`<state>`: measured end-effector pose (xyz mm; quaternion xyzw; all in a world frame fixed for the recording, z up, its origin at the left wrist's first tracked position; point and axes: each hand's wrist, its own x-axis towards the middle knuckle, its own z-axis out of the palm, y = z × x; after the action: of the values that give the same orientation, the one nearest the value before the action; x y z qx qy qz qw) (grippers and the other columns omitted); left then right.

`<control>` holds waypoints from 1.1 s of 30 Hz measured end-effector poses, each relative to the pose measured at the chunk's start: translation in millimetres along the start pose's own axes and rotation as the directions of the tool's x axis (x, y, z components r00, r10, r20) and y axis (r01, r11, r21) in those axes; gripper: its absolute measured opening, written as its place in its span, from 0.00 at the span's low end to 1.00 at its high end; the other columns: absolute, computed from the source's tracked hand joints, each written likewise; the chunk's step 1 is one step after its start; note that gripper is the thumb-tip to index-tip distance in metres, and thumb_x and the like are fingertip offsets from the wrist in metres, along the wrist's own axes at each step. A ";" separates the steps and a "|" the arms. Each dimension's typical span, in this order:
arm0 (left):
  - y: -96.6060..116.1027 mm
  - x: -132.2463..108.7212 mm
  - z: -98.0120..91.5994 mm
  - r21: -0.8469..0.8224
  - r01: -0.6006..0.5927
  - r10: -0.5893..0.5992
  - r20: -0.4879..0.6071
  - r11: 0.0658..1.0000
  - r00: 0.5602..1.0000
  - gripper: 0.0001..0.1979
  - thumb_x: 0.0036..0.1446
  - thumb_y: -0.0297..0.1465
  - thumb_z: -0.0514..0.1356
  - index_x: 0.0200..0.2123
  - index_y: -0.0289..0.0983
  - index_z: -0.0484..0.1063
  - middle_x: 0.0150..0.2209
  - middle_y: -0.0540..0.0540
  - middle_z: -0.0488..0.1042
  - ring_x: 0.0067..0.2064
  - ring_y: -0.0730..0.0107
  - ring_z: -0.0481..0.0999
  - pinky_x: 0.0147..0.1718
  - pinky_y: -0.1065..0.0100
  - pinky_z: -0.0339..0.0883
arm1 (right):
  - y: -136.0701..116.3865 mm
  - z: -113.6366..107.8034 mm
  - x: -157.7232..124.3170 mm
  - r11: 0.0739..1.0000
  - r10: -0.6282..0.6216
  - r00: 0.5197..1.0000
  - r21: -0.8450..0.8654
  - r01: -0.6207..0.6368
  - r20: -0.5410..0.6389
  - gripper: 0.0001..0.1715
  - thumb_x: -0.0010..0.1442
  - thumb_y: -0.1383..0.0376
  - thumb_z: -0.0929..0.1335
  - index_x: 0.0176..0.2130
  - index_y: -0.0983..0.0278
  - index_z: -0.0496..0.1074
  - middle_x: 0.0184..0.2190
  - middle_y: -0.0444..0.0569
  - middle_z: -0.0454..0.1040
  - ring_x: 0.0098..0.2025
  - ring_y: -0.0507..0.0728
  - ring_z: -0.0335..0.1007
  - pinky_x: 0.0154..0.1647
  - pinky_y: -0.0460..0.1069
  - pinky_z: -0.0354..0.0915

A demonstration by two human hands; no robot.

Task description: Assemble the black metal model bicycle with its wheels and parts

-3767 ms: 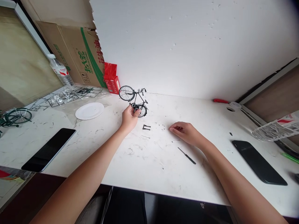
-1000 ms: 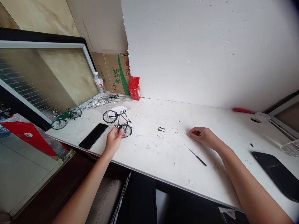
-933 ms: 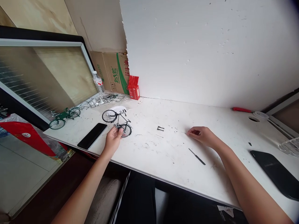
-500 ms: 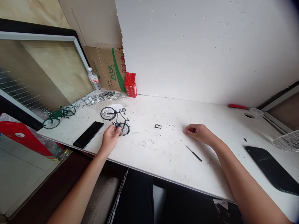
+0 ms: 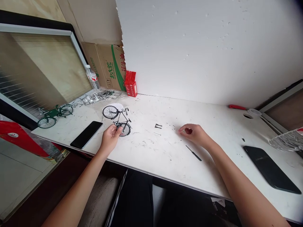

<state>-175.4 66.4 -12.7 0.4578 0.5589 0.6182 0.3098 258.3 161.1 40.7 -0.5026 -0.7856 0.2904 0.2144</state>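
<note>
The head view shows the left hand (image 5: 109, 138) pinching the rear wheel of a small black metal model bicycle (image 5: 118, 117), which stands on the white marble-patterned table (image 5: 151, 151) just right of a black smartphone (image 5: 86, 134). The right hand (image 5: 194, 134) rests on the table with fingers curled loosely together; whether it grips anything cannot be told. A thin black screwdriver (image 5: 193, 153) lies just beside its wrist, and a small black bracket (image 5: 158, 126) lies between the hands.

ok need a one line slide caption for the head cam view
Left hand grips a black model bicycle on a white table; right hand pinches a tiny part near a small screwdriver.
</note>
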 end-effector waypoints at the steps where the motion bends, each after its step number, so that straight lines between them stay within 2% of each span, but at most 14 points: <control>1: -0.5 0.3 0.0 0.009 -0.004 0.004 0.004 1.000 1.000 0.22 0.58 0.48 0.72 0.33 0.38 0.68 0.33 0.47 0.74 0.38 0.66 0.77 0.38 0.68 0.73 | -8.4 4.9 -1.4 0.999 -0.042 0.998 0.026 0.041 0.044 0.27 0.62 0.40 0.73 0.39 0.60 0.84 0.28 0.48 0.72 0.28 0.54 0.58 0.31 0.53 0.57; 3: -1.2 0.6 -0.4 0.030 -0.013 0.013 0.013 0.999 1.000 0.22 0.59 0.47 0.72 0.32 0.38 0.68 0.33 0.48 0.74 0.38 0.67 0.76 0.38 0.69 0.72 | -25.4 14.5 -5.1 0.989 -0.112 0.965 0.123 0.084 0.235 0.24 0.60 0.42 0.75 0.38 0.59 0.85 0.31 0.49 0.77 0.30 0.55 0.64 0.32 0.52 0.61; 5: -1.5 0.6 -0.9 0.046 -0.016 0.015 0.022 0.999 1.000 0.21 0.59 0.47 0.71 0.33 0.38 0.69 0.34 0.48 0.74 0.38 0.67 0.76 0.38 0.69 0.71 | -38.8 21.7 -9.5 0.971 -0.150 0.874 0.237 0.042 0.462 0.22 0.58 0.44 0.77 0.39 0.58 0.86 0.35 0.51 0.81 0.34 0.57 0.71 0.34 0.52 0.66; 6: -1.4 0.5 -1.2 0.052 -0.014 0.013 0.024 0.999 1.000 0.21 0.59 0.47 0.71 0.33 0.38 0.69 0.34 0.47 0.75 0.38 0.67 0.76 0.38 0.69 0.70 | -43.3 24.0 -11.5 0.961 -0.166 0.828 0.278 0.014 0.535 0.21 0.57 0.46 0.78 0.40 0.58 0.87 0.37 0.51 0.83 0.35 0.57 0.74 0.36 0.53 0.67; 7: -1.4 0.4 -1.3 0.057 -0.012 0.011 0.022 0.998 1.000 0.21 0.59 0.47 0.71 0.33 0.38 0.69 0.34 0.47 0.75 0.38 0.67 0.76 0.38 0.69 0.70 | -46.0 25.4 -13.3 0.954 -0.176 0.802 0.301 -0.005 0.571 0.19 0.58 0.47 0.78 0.40 0.58 0.87 0.38 0.51 0.84 0.36 0.58 0.75 0.37 0.52 0.68; 9: -1.4 0.4 -1.5 0.063 -0.010 0.009 0.017 0.998 1.000 0.21 0.58 0.47 0.71 0.33 0.38 0.68 0.34 0.48 0.75 0.38 0.67 0.77 0.39 0.69 0.70 | -47.5 26.3 -15.8 0.948 -0.174 0.778 0.317 -0.033 0.603 0.18 0.57 0.48 0.79 0.40 0.57 0.87 0.39 0.50 0.84 0.37 0.57 0.76 0.37 0.52 0.68; 11: -1.6 0.4 -1.8 0.068 -0.009 0.008 0.015 0.998 1.000 0.21 0.58 0.48 0.71 0.33 0.38 0.69 0.34 0.48 0.75 0.38 0.67 0.77 0.39 0.69 0.70 | -46.1 25.9 -16.9 0.951 -0.161 0.775 0.306 -0.044 0.611 0.18 0.55 0.49 0.80 0.40 0.57 0.87 0.37 0.49 0.84 0.36 0.57 0.75 0.36 0.52 0.67; 16: -3.2 0.5 -3.8 0.093 -0.014 0.011 0.038 0.996 0.999 0.19 0.60 0.46 0.71 0.34 0.38 0.70 0.35 0.48 0.75 0.38 0.68 0.76 0.39 0.70 0.69 | -46.0 26.6 -19.1 0.965 -0.167 0.795 0.262 0.010 0.584 0.15 0.59 0.49 0.79 0.38 0.57 0.86 0.35 0.48 0.82 0.33 0.55 0.72 0.34 0.51 0.65; 19: -2.4 -0.1 -4.5 0.104 -0.027 0.022 0.041 0.994 0.999 0.19 0.60 0.45 0.71 0.34 0.38 0.70 0.33 0.49 0.73 0.37 0.68 0.75 0.38 0.70 0.68 | -47.8 29.8 -19.5 0.967 -0.198 0.826 0.244 0.077 0.527 0.15 0.64 0.50 0.75 0.39 0.58 0.86 0.33 0.48 0.81 0.31 0.54 0.69 0.32 0.51 0.63; 21: -0.7 -0.8 -4.2 0.109 -0.028 0.024 0.038 0.994 0.999 0.19 0.60 0.45 0.71 0.34 0.38 0.70 0.33 0.49 0.73 0.37 0.68 0.74 0.37 0.70 0.68 | -47.2 32.5 -17.8 0.969 -0.216 0.873 0.208 0.135 0.438 0.16 0.66 0.50 0.72 0.39 0.58 0.84 0.31 0.47 0.80 0.30 0.53 0.67 0.31 0.51 0.62; 24: 2.1 -1.6 -2.8 0.118 -0.025 0.022 0.026 0.993 0.999 0.19 0.59 0.46 0.71 0.34 0.38 0.72 0.33 0.48 0.74 0.36 0.67 0.75 0.36 0.69 0.69 | -41.2 35.6 -12.0 0.978 -0.200 0.955 0.102 0.182 0.220 0.16 0.69 0.52 0.70 0.39 0.58 0.83 0.34 0.48 0.81 0.31 0.55 0.69 0.34 0.52 0.64; 26: 3.1 -1.6 -1.9 0.120 -0.022 0.021 0.013 0.993 1.000 0.20 0.58 0.46 0.72 0.34 0.38 0.72 0.32 0.47 0.75 0.36 0.66 0.75 0.35 0.68 0.69 | -34.2 35.7 -7.1 0.986 -0.167 0.985 0.030 0.166 0.049 0.16 0.70 0.52 0.69 0.41 0.58 0.82 0.38 0.50 0.82 0.33 0.57 0.71 0.36 0.53 0.66; 29: 2.6 -1.4 -1.3 0.115 -0.016 0.017 -0.005 0.993 1.000 0.20 0.56 0.47 0.72 0.33 0.38 0.72 0.32 0.47 0.75 0.36 0.65 0.76 0.35 0.68 0.69 | -23.0 31.5 -1.3 0.995 -0.104 0.984 -0.014 0.103 -0.148 0.17 0.70 0.51 0.69 0.43 0.58 0.83 0.37 0.51 0.81 0.34 0.59 0.72 0.36 0.54 0.66; 33: 0.6 -1.4 -1.9 0.103 -0.002 0.001 0.010 0.995 1.000 0.20 0.58 0.47 0.72 0.34 0.38 0.72 0.34 0.47 0.76 0.37 0.66 0.76 0.36 0.69 0.70 | -14.9 21.0 1.8 1.000 -0.026 0.972 -0.003 0.026 -0.232 0.18 0.69 0.49 0.70 0.42 0.58 0.82 0.37 0.50 0.80 0.36 0.59 0.72 0.36 0.54 0.65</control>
<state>-176.5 64.3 -12.3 0.4767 0.5879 0.5866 0.2880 234.4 152.8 35.3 -0.5226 -0.7617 0.2267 0.3086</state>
